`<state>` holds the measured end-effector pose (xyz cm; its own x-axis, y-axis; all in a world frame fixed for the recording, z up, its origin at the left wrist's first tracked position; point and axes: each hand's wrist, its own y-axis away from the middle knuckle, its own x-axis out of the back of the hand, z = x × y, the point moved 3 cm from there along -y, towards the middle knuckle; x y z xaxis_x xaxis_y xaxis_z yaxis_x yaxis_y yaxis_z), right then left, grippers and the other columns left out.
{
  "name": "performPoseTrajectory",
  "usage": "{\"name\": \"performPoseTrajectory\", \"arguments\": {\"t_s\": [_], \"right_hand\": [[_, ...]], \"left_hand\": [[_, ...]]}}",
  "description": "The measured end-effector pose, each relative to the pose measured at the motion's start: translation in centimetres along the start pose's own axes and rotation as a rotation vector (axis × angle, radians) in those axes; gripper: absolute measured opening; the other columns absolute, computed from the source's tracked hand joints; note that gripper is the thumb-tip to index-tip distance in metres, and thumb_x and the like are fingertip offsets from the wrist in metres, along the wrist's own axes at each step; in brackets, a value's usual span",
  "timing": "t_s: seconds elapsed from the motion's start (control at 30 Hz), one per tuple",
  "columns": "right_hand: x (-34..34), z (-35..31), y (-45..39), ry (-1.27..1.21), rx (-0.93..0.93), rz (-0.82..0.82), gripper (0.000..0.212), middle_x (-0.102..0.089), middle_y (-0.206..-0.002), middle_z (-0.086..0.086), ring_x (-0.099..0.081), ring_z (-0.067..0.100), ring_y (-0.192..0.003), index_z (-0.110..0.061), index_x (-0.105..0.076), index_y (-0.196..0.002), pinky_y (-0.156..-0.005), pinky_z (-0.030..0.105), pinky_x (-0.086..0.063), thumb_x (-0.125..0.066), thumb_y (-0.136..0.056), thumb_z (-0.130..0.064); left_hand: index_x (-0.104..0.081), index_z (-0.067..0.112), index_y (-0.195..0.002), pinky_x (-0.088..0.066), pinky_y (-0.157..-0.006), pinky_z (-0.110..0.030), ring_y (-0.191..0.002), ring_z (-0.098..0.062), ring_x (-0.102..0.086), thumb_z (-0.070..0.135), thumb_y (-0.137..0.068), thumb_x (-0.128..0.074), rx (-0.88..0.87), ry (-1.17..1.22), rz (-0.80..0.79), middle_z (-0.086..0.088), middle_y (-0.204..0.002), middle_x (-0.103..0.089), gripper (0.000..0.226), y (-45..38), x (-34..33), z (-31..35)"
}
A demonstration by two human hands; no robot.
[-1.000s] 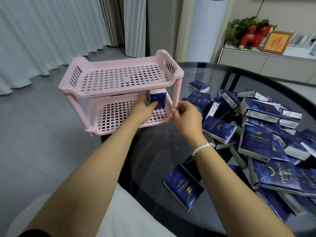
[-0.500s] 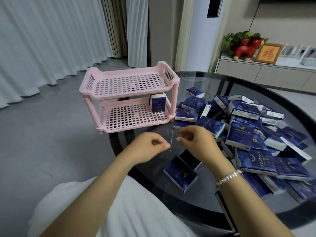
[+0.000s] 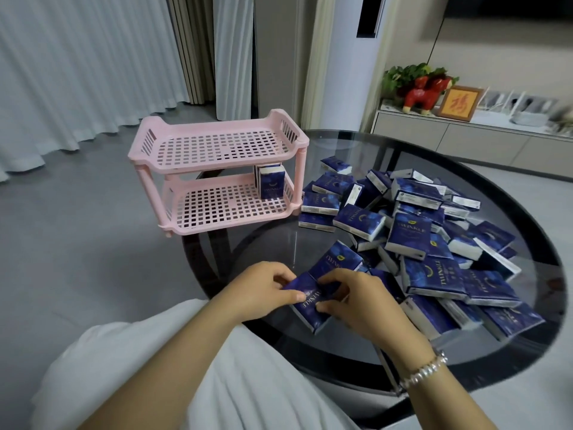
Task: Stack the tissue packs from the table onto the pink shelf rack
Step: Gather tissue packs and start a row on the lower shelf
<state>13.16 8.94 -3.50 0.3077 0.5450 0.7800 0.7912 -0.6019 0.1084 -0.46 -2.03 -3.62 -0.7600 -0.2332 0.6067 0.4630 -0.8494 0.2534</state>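
The pink two-tier shelf rack (image 3: pixel 217 178) stands at the table's left edge. One or two dark blue tissue packs (image 3: pixel 272 184) stand upright at the right end of its lower tier; the top tier holds nothing. Near the table's front edge, my left hand (image 3: pixel 263 291) and my right hand (image 3: pixel 362 301) both grip one blue tissue pack (image 3: pixel 308 302) that rests on the glass. A second pack (image 3: pixel 333 262) lies just behind it. A big heap of several more packs (image 3: pixel 428 240) covers the right half of the table.
The round dark glass table (image 3: pixel 387 150) has a black rim. Bare glass lies between the rack and my hands. A white cabinet (image 3: pixel 465 135) with a red figurine and a framed picture stands behind. Curtains hang at the left over grey floor.
My hands drew back from the rack's lower tier, leaving a pack standing there, came down to the front of the table and closed on a pack lying there.
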Motion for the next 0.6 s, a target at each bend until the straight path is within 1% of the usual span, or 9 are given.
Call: {"name": "performPoseTrajectory", "arguments": {"t_s": [0.07, 0.17, 0.23, 0.27, 0.33, 0.4, 0.47, 0.57, 0.6], "right_hand": [[-0.2, 0.1, -0.1, -0.073, -0.018, 0.047, 0.042, -0.062, -0.081, -0.006, -0.053, 0.004, -0.061, -0.03, -0.063, -0.113, -0.062, 0.02, -0.044, -0.078, -0.074, -0.027], [-0.4, 0.0, -0.1, -0.119, -0.003, 0.112, 0.04, -0.06, -0.075, -0.01, -0.056, 0.002, -0.067, -0.026, -0.066, -0.107, -0.061, 0.016, -0.043, -0.081, -0.07, -0.026], [-0.3, -0.2, -0.2, -0.159, 0.016, 0.146, 0.035, -0.062, -0.076, -0.01, -0.059, 0.003, -0.07, -0.025, -0.067, -0.1, -0.063, 0.014, -0.045, -0.082, -0.068, -0.027], [-0.1, -0.3, -0.4, -0.176, 0.026, 0.176, 0.033, -0.063, -0.077, -0.009, -0.059, 0.004, -0.07, -0.026, -0.067, -0.097, -0.062, 0.01, -0.044, -0.083, -0.068, -0.027], [0.7, -0.3, -0.8, -0.162, 0.054, 0.278, 0.029, -0.063, -0.081, -0.007, -0.058, 0.005, -0.069, -0.025, -0.068, -0.096, -0.061, 0.006, -0.041, -0.081, -0.07, -0.025], [1.8, -0.4, -1.3, -0.089, 0.063, 0.374, 0.032, -0.059, -0.094, -0.005, -0.054, 0.002, -0.069, -0.02, -0.067, -0.107, -0.064, 0.008, -0.039, -0.076, -0.076, -0.024], [2.4, -0.4, -2.0, -0.024, 0.043, 0.399, 0.044, -0.053, -0.113, -0.002, -0.055, 0.009, -0.075, -0.017, -0.06, -0.121, -0.075, 0.018, -0.041, -0.072, -0.08, -0.026], [2.1, -0.5, -2.8, 0.074, -0.013, 0.353, 0.057, -0.046, -0.132, 0.003, -0.058, 0.019, -0.094, -0.013, -0.049, -0.133, -0.086, 0.025, -0.041, -0.068, -0.083, -0.033], [2.0, -0.6, -3.0, 0.092, -0.028, 0.351, 0.058, -0.044, -0.135, 0.004, -0.058, 0.02, -0.1, -0.012, -0.047, -0.135, -0.087, 0.025, -0.041, -0.065, -0.085, -0.036]], "left_hand": [[-0.061, 0.014, -0.096, -0.055, -0.079, -0.031, -0.081, -0.014, -0.068, 0.028, -0.079, -0.075, 0.022, 0.098, 0.03, -0.003, -0.093, -0.072, 0.026, -0.1, 0.1, -0.1], [-0.051, 0.012, -0.102, -0.057, -0.066, -0.027, -0.072, -0.012, -0.064, 0.023, -0.081, -0.075, 0.054, 0.251, 0.015, -0.009, -0.095, -0.07, 0.034, -0.1, 0.2, 0.1], [-0.05, 0.021, -0.114, -0.056, -0.063, -0.022, -0.076, -0.011, -0.066, 0.023, -0.082, -0.073, 0.046, 0.291, -0.01, -0.007, -0.098, -0.07, 0.039, 0.0, 0.3, 0.2], [-0.051, 0.024, -0.118, -0.057, -0.064, -0.023, -0.08, -0.013, -0.067, 0.021, -0.083, -0.072, 0.035, 0.317, -0.015, -0.007, -0.101, -0.069, 0.04, 0.0, 0.5, 0.3], [-0.056, 0.022, -0.12, -0.059, -0.064, -0.024, -0.084, -0.014, -0.068, 0.017, -0.086, -0.068, 0.025, 0.402, 0.019, -0.007, -0.105, -0.068, 0.036, -0.1, 0.9, 0.4], [-0.057, 0.016, -0.113, -0.058, -0.06, -0.022, -0.082, -0.014, -0.067, 0.015, -0.087, -0.067, 0.046, 0.482, 0.102, -0.009, -0.106, -0.067, 0.028, -0.2, 1.4, 0.3], [-0.055, 0.015, -0.105, -0.058, -0.061, -0.023, -0.082, -0.018, -0.067, 0.014, -0.086, -0.069, 0.082, 0.521, 0.206, -0.01, -0.105, -0.065, 0.023, -0.4, 1.7, -0.2], [-0.052, 0.018, -0.096, -0.058, -0.08, -0.039, -0.091, -0.026, -0.067, 0.017, -0.083, -0.072, 0.14, 0.513, 0.311, -0.009, -0.103, -0.065, 0.024, -0.8, 2.1, -1.0], [-0.051, 0.017, -0.096, -0.057, -0.082, -0.041, -0.09, -0.025, -0.066, 0.017, -0.083, -0.073, 0.148, 0.509, 0.338, -0.009, -0.103, -0.064, 0.026, -0.8, 2.1, -1.2]]}}
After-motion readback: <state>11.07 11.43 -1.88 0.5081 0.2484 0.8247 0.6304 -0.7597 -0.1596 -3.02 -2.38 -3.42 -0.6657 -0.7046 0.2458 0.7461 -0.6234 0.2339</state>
